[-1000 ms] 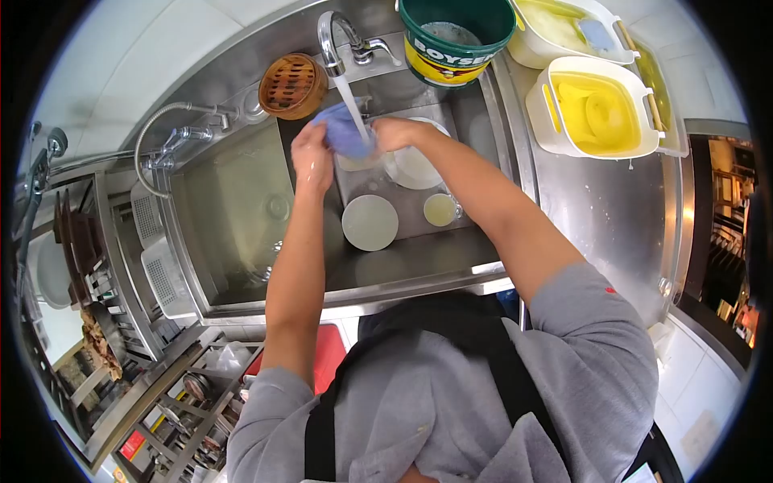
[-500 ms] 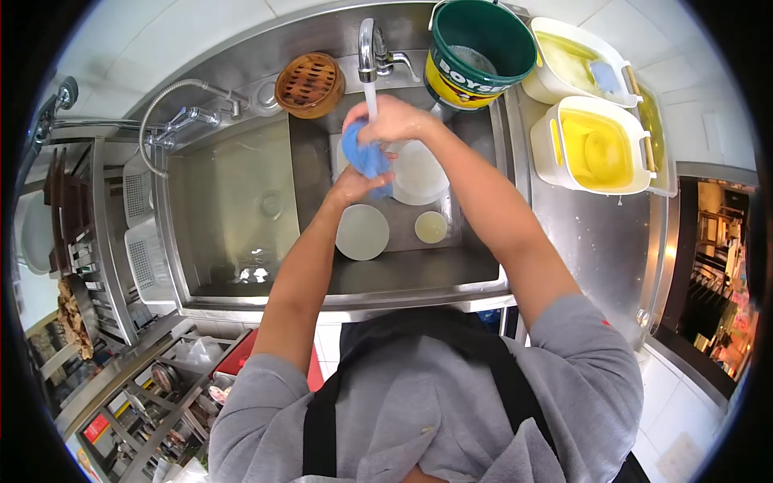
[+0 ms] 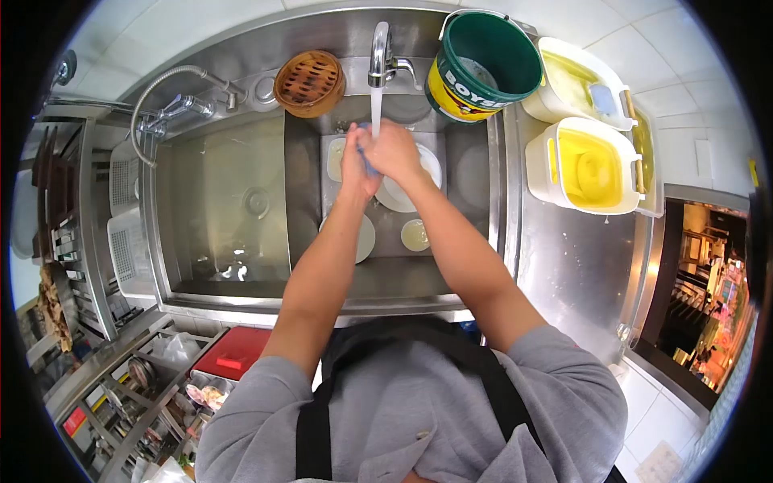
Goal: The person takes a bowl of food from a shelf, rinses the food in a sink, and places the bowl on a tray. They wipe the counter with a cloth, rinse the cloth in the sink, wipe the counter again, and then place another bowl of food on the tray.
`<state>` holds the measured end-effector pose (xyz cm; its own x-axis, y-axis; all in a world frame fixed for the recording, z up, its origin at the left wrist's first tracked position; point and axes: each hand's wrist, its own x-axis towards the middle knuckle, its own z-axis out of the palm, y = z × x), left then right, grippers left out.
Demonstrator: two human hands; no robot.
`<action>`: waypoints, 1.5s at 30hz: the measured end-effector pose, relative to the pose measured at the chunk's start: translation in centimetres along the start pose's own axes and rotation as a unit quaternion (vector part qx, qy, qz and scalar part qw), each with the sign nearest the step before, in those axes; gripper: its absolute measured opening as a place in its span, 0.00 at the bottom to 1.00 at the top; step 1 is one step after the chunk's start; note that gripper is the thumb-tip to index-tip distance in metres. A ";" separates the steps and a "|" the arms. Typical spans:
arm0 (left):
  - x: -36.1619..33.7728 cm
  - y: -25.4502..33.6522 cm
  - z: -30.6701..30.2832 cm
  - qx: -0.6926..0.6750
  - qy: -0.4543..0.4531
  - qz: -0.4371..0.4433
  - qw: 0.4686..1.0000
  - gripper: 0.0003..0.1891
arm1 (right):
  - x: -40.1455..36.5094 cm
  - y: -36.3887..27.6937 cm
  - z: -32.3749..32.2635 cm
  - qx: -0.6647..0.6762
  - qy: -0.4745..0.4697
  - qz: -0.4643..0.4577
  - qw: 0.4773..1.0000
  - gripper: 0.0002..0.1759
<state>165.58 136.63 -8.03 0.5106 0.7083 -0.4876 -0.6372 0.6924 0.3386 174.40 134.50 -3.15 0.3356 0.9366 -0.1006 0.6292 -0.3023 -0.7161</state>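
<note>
Under the running faucet [image 3: 379, 52], my left hand [image 3: 355, 167] and my right hand [image 3: 392, 151] are pressed together around a blue cloth [image 3: 367, 163]. Only a little of the cloth shows between them; the fingers are partly hidden. Water falls from the spout onto my hands. Below them in the sink basin lies a white plate [image 3: 396, 198], partly covered by my right hand and wrist. A round plate [image 3: 366, 241] sits partly behind my left forearm. Near it is a small round dish [image 3: 415, 235]. A pale container [image 3: 335, 158] shows left of my left hand.
A water-filled basin [image 3: 221, 205] adjoins on the left. A bamboo steamer [image 3: 309, 84] sits on the back ledge. To the right stand a green bucket [image 3: 491, 48] and white tubs, one [image 3: 541, 173] holding yellow liquid. A hose faucet [image 3: 183, 105] is at the back left.
My hands have come closer together and squeezed the blue cloth, which hung loose and more visible before. They sit slightly lower below the spout. The view has shifted slightly.
</note>
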 end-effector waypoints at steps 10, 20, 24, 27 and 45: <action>0.1 -1.1 1.1 -0.045 0.068 -0.045 0.996 0.12 | 4.8 3.3 -2.9 0.493 0.157 0.222 0.826 0.14; 0.8 -2.5 -1.8 -0.002 0.012 -0.011 1.000 0.16 | 6.3 0.5 -4.4 0.652 0.179 0.386 0.628 0.11; -1.0 -2.0 0.1 -0.036 0.000 -0.020 0.999 0.15 | 7.3 2.6 -2.7 0.750 0.253 0.302 0.531 0.07; -1.6 -1.7 0.4 -0.077 0.016 -0.026 0.997 0.14 | 7.5 2.7 -3.0 0.798 0.255 0.279 0.469 0.07; -4.9 2.6 -4.2 0.116 0.037 -0.134 0.983 0.19 | -0.8 7.0 -4.0 0.125 0.037 -0.294 0.947 0.34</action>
<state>158.98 134.40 -8.11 0.5932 0.4899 -0.6389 -0.3323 0.8718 0.3599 181.35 130.91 -5.27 0.0322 0.9124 0.4080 0.5399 0.3276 -0.7754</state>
